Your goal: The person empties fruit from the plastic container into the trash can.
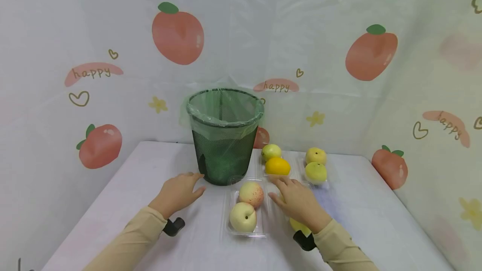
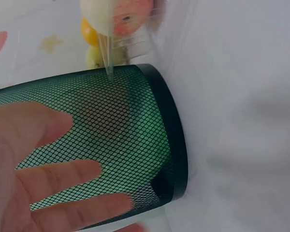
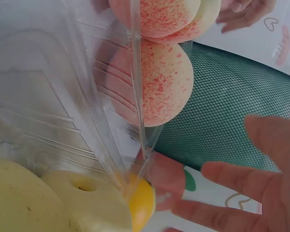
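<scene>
Hovering with spread fingers and no grip, your left hand (image 1: 177, 194) is near the mesh bin (image 1: 226, 149), your right hand (image 1: 299, 202) beside the clear tray (image 1: 260, 223) whose two peaches (image 1: 246, 207) apparently remain to be handled.

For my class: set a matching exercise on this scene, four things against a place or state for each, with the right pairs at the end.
1. Mesh bin
2. Two peaches
3. Left hand
4. Right hand

A. In a clear tray
B. Lined with a green bag
C. Partly hiding yellow fruit
D. Holding nothing, left of the peaches

Pairs: 1-B, 2-A, 3-D, 4-C
</scene>
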Motion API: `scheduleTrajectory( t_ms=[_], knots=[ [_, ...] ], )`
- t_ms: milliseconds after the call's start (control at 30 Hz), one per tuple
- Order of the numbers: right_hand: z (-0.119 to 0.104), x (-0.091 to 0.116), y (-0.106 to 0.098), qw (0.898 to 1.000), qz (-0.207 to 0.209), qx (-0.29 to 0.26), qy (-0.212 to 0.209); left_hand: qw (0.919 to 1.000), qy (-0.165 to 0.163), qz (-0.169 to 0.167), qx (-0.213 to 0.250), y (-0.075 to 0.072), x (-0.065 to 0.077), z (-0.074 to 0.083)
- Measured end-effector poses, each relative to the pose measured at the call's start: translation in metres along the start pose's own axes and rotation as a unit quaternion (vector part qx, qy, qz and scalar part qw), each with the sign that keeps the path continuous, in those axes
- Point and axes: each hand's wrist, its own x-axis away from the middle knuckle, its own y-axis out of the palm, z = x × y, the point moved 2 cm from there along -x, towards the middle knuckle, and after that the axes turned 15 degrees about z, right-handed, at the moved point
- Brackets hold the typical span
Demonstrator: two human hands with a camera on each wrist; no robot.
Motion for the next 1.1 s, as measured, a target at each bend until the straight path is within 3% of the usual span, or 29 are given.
scheduleTrajectory(
  t_ms=[167, 467, 667, 867, 1100],
  knots=[
    [0.001, -0.003, 0.001, 1.000, -0.014, -0.006, 0.012, 0.9988, -0.031, -0.030, 0.025, 0.001, -0.001, 0.000],
    [0.003, -0.005, -0.001, 1.000, -0.004, -0.023, 0.017, 0.9973, -0.041, -0.047, 0.039, 0.003, -0.004, -0.001],
    [0.013, -0.002, -0.013, 0.998, -0.016, -0.024, 0.048, 0.9950, -0.053, -0.066, 0.053, -0.007, -0.010, -0.006],
    [0.034, 0.007, -0.034, 0.993, -0.031, -0.066, 0.091, 0.9935, -0.062, -0.050, 0.081, -0.031, -0.025, -0.021],
    [0.067, 0.027, -0.051, 0.986, -0.031, -0.087, 0.141, 0.9836, -0.116, -0.024, 0.136, -0.080, -0.057, -0.037]
  ],
)
